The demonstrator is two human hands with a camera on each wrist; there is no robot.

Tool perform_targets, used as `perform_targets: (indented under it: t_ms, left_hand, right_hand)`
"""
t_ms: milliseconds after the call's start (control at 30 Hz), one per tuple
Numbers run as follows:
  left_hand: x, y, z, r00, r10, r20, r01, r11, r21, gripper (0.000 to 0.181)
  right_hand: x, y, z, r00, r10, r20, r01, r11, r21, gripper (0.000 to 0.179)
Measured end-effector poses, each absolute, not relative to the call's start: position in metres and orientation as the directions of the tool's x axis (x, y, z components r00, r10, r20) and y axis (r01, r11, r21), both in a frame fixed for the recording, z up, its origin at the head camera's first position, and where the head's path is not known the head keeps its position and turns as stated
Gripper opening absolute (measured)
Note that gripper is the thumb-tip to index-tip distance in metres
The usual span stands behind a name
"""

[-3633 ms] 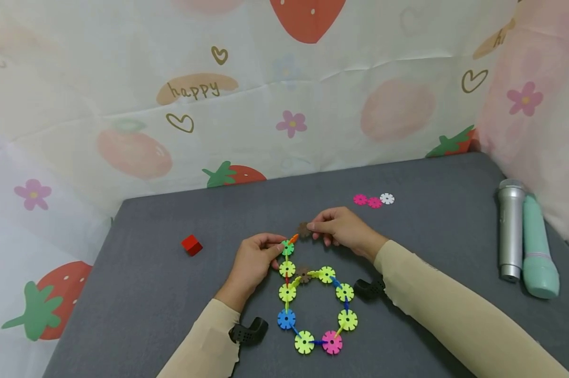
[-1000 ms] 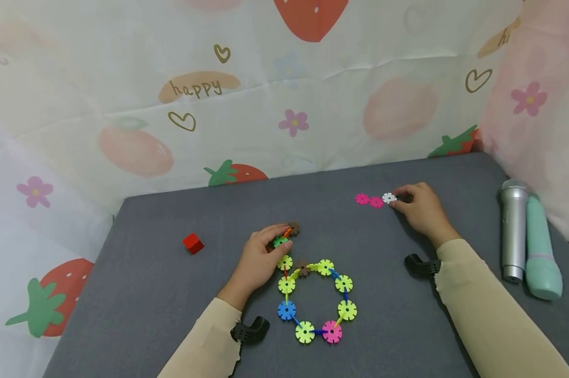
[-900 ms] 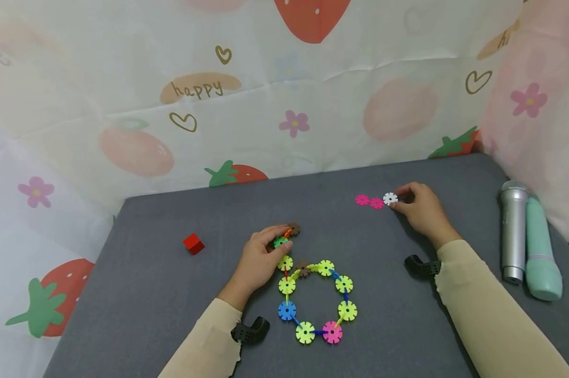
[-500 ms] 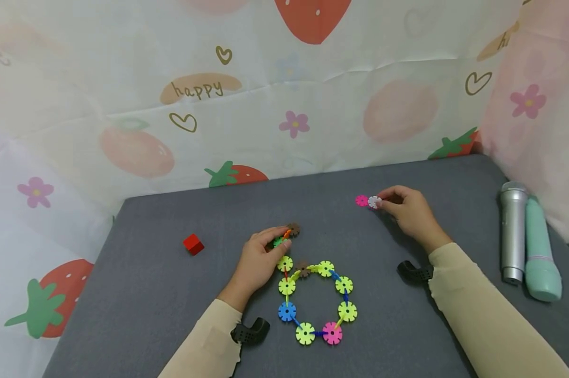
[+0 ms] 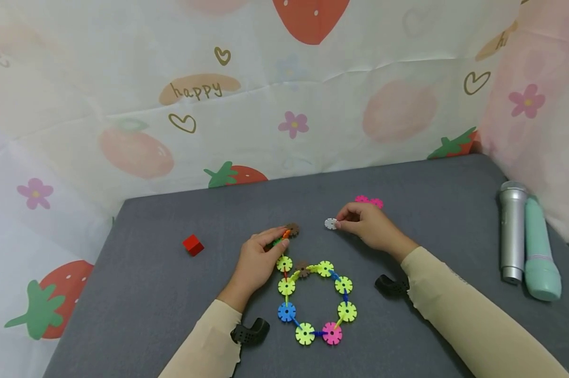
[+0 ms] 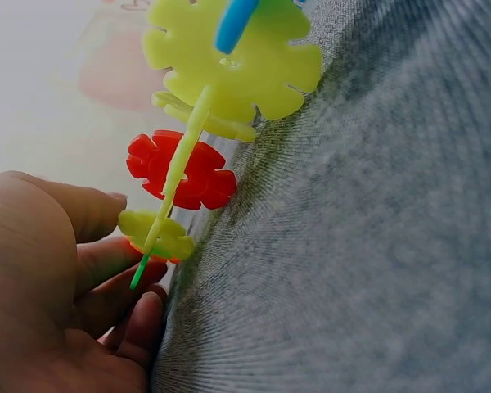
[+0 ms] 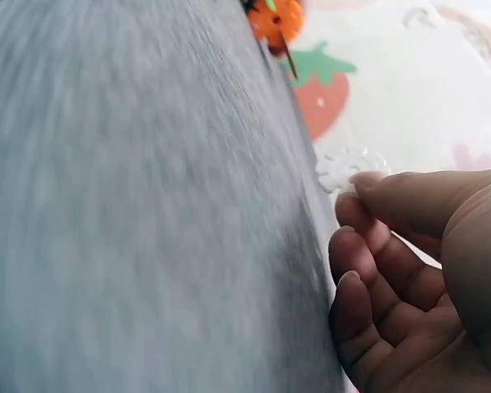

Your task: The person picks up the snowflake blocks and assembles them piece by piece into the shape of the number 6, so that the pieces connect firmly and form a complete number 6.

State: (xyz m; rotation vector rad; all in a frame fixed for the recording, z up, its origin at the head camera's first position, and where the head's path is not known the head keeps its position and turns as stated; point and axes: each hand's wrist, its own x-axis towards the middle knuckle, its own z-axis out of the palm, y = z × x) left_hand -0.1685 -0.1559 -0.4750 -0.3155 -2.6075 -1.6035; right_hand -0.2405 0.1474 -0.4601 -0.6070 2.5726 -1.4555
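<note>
In the head view, slotted plastic snowflake discs are joined edge to edge into a ring with a chain rising from its left side. My left hand (image 5: 253, 262) holds the chain's upper end by a green disc (image 5: 277, 242), mostly covered by the fingers. Beyond it, an orange disc (image 5: 286, 234) and a brown disc (image 5: 293, 229) form the tip. My right hand (image 5: 371, 227) pinches a white disc (image 5: 330, 223) between thumb and forefinger, right of that tip. In the right wrist view the white disc (image 7: 341, 168) projects past the fingertips, the other fingers curled below.
Two pink discs (image 5: 361, 199) lie behind the right hand, partly hidden. A red block (image 5: 193, 244) sits to the left. A silver microphone (image 5: 512, 231) and a mint-green bottle-shaped object (image 5: 541, 252) lie at the right edge. A printed curtain (image 5: 322, 94) hangs behind the grey table (image 5: 143, 294).
The right hand let go of the brown disc, now at the chain's tip. It picked up the white disc at the back and carried it left and nearer. The left hand stays at the chain's end.
</note>
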Motion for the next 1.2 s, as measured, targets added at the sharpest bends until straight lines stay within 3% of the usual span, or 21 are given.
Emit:
perform_targets:
  t_ms: [633,1200]
  left_hand:
    - [-0.168,-0.155,-0.474,-0.976,0.114,0.188,0.219,0.445,0.868,0.033]
    - [-0.168,-0.155,-0.473,-0.978,0.116,0.176,0.209,0.448,0.869,0.034]
  right_hand:
    - [-0.247,0.099,-0.452,-0.839,-0.543,0.044,-0.392,0.546,-0.740,0.004]
    - [-0.253,0.095,-0.453,-0.834,-0.551,0.031,-0.361,0.503,-0.785,0.004]
